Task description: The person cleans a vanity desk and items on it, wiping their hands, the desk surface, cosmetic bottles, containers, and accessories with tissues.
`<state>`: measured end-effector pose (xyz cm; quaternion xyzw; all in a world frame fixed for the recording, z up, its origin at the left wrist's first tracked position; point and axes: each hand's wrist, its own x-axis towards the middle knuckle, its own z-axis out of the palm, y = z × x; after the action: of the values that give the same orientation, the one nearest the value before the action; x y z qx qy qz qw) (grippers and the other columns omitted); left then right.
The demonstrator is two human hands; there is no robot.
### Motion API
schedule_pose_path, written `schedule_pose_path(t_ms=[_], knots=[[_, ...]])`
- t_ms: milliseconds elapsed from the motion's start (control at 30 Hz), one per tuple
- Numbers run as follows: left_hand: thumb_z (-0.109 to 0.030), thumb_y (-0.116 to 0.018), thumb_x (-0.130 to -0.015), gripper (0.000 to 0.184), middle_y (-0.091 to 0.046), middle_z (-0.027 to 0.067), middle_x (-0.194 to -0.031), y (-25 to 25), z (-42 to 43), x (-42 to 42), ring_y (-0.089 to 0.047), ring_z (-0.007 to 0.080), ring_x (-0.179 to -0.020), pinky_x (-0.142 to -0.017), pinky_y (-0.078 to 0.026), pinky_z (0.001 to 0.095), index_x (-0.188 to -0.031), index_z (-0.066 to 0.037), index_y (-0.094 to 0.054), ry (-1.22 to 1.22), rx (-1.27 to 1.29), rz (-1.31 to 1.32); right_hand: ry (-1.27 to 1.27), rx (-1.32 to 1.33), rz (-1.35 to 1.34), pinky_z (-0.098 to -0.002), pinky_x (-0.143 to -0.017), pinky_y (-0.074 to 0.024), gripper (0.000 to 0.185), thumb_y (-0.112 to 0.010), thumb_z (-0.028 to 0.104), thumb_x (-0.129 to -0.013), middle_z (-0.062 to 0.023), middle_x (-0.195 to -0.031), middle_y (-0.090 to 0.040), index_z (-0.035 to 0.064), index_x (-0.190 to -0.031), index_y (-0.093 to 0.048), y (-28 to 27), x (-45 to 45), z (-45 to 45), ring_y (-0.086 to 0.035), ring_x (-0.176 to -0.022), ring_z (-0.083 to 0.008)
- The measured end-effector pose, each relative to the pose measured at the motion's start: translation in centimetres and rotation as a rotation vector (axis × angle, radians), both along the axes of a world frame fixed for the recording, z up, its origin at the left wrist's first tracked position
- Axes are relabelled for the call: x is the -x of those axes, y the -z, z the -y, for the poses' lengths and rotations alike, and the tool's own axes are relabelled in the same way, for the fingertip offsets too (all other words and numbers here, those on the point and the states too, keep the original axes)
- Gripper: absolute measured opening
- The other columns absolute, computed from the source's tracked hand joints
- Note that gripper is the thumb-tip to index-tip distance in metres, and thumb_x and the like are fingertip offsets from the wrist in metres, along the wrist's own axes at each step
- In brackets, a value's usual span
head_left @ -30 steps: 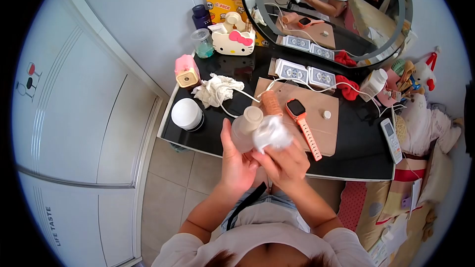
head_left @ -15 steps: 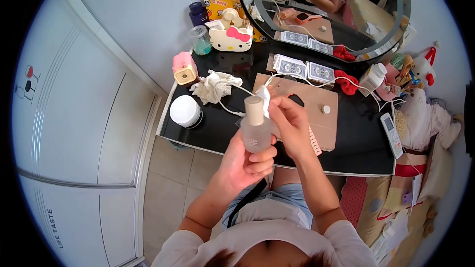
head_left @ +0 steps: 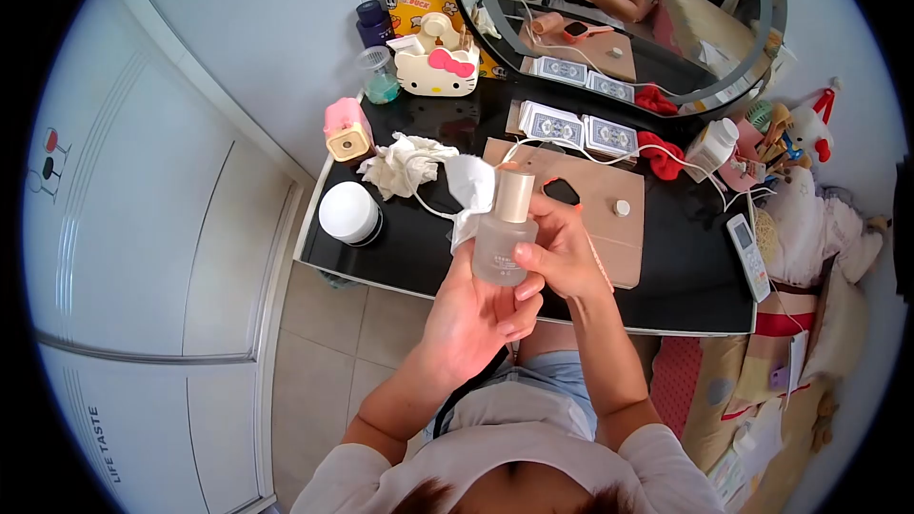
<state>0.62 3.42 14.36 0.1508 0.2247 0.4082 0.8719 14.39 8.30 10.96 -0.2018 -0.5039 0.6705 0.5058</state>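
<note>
A frosted glass bottle [head_left: 501,247] with a beige cap [head_left: 514,196] stands upright between my hands, above the front of the black table. My left hand [head_left: 468,319] is closed around its lower part, fingers curled near the base. On the other side, my right hand [head_left: 564,249] grips the bottle, with the thumb across its front and the other fingers partly hidden behind. A white tissue [head_left: 471,186] sticks out behind the bottle on the left; which hand pins it is hidden.
Around the hands are a white-lidded jar [head_left: 349,213], crumpled tissue [head_left: 407,166], a brown board [head_left: 609,247] with a dark-faced watch [head_left: 562,191], card stacks [head_left: 610,136] and a white cable. A round mirror [head_left: 781,14] stands behind; a remote control [head_left: 748,257] lies at the right edge.
My right hand has come onto the bottle with its thumb on the front. The tissue has shifted from the cap's right to the bottle's left. The bottle moved slightly right and tilted.
</note>
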Motion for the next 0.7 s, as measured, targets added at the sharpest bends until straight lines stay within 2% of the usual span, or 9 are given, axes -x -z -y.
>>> schedule_pose_path(t_ms=[133, 233, 333, 433, 467, 533, 633, 667, 700], knots=[[-0.053, -0.019, -0.097, 0.053, -0.043, 0.002, -0.075, 0.2, -0.2, 0.3, -0.03, 0.0092, -0.048, -0.048, -0.03, 0.0249, -0.111, -0.01, -0.046, -0.098, -0.057, -0.049, 0.138, 0.066, -0.041, -0.0264, -0.07, -0.0509, 0.029, -0.073, -0.001, -0.074, -0.0086, -0.095, -0.064, -0.0012, -0.097, -0.055, 0.5, 0.0, -0.1, -0.061, -0.084, -0.0106], [-0.06, -0.016, -0.094, 0.062, -0.044, 0.0005, -0.075, 0.2, -0.3, 0.3, -0.033, 0.0094, -0.05, -0.051, -0.03, 0.0238, -0.109, -0.008, -0.049, -0.129, -0.035, -0.086, 0.25, 0.049, 0.081, -0.0276, -0.068, -0.0516, 0.024, -0.073, 0.001, -0.075, -0.0098, -0.092, -0.065, -0.0022, -0.094, -0.058, -1.0, 0.1, 1.1, -0.063, -0.082, -0.0155], [-0.058, -0.018, -0.095, 0.061, -0.044, 0.0003, -0.075, 0.7, -0.6, 0.3, -0.033, 0.0092, -0.049, -0.051, -0.03, 0.0238, -0.11, -0.008, -0.049, -0.185, -0.038, -0.08, 0.73, -0.515, 0.562, -0.0286, -0.066, -0.0511, 0.016, -0.071, -0.001, -0.074, -0.0126, -0.09, -0.065, -0.0022, -0.087, -0.062, -1.3, 0.6, 1.8, -0.064, -0.076, -0.0204], [-0.056, -0.02, -0.096, 0.06, -0.045, 0.0, -0.075, 1.3, -0.8, 0.4, -0.033, 0.0091, -0.048, -0.05, -0.031, 0.0237, -0.108, -0.007, -0.051, -0.179, -0.034, -0.038, 0.734, -0.841, 0.588, -0.0298, -0.066, -0.0505, 0.011, -0.07, -0.002, -0.074, -0.014, -0.088, -0.065, -0.0005, -0.083, -0.066, -2.0, -0.1, 2.3, -0.063, -0.072, -0.0235], [-0.055, -0.02, -0.096, 0.059, -0.045, 0.0, -0.074, 1.3, -1.0, 0.4, -0.033, 0.0091, -0.047, -0.049, -0.031, 0.0238, -0.107, -0.007, -0.052, -0.185, 0.032, 0.008, 0.56, -0.759, 0.468, -0.0287, -0.065, -0.049, 0.009, -0.069, -0.002, -0.075, -0.0137, -0.089, -0.065, -0.0012, -0.083, -0.066, -1.7, -0.2, 3.0, -0.062, -0.074, -0.0196], [-0.053, -0.022, -0.096, 0.057, -0.045, 0.0001, -0.074, 1.3, -1.2, 0.4, -0.032, 0.0093, -0.046, -0.048, -0.032, 0.0239, -0.106, -0.006, -0.054, -0.2, 0.169, 0.098, 0.641, -0.546, 0.331, -0.0258, -0.066, -0.0476, 0.009, -0.067, -0.001, -0.078, -0.0121, -0.09, -0.065, -0.0013, -0.087, -0.065, -0.6, -0.5, 4.6, -0.061, -0.075, -0.0157], [-0.052, -0.024, -0.096, 0.055, -0.045, 0.0005, -0.073, 2.2, -1.4, 0.5, -0.031, 0.0096, -0.044, -0.045, -0.032, 0.0244, -0.103, -0.007, -0.056, -0.049, 0.021, 0.226, 0.889, -0.06, -0.096, -0.0207, -0.067, -0.0447, 0.016, -0.06, 0.001, -0.085, -0.0078, -0.09, -0.064, -0.0014, -0.101, -0.057, 0.5, -0.8, 4.8, -0.058, -0.076, -0.0079], [-0.04, -0.026, -0.096, 0.051, -0.041, 0.0023, -0.069, 2.1, -1.3, 0.3, -0.03, 0.0122, -0.043, -0.043, -0.032, 0.0272, -0.105, 0.001, -0.054, -0.07, 0.102, 0.301, 0.835, -0.08, -0.161, -0.0187, -0.069, -0.0438, 0.022, -0.055, 0.002, -0.089, -0.005, -0.091, -0.062, 0.0, -0.111, -0.05, 0.9, -1.7, 4.6, -0.056, -0.077, -0.0054], [-0.041, -0.026, -0.096, 0.051, -0.041, 0.0026, -0.069, 2.0, -1.2, 0.1, -0.03, 0.0123, -0.043, -0.043, -0.032, 0.0273, -0.105, 0.001, -0.053, -0.068, 0.099, 0.3, 0.857, -0.099, -0.215, -0.0187, -0.07, -0.0435, 0.024, -0.054, 0.001, -0.089, -0.0055, -0.095, -0.062, 0.0001, -0.113, -0.048, 1.1, -2.0, 4.6, -0.056, -0.081, -0.0053]])
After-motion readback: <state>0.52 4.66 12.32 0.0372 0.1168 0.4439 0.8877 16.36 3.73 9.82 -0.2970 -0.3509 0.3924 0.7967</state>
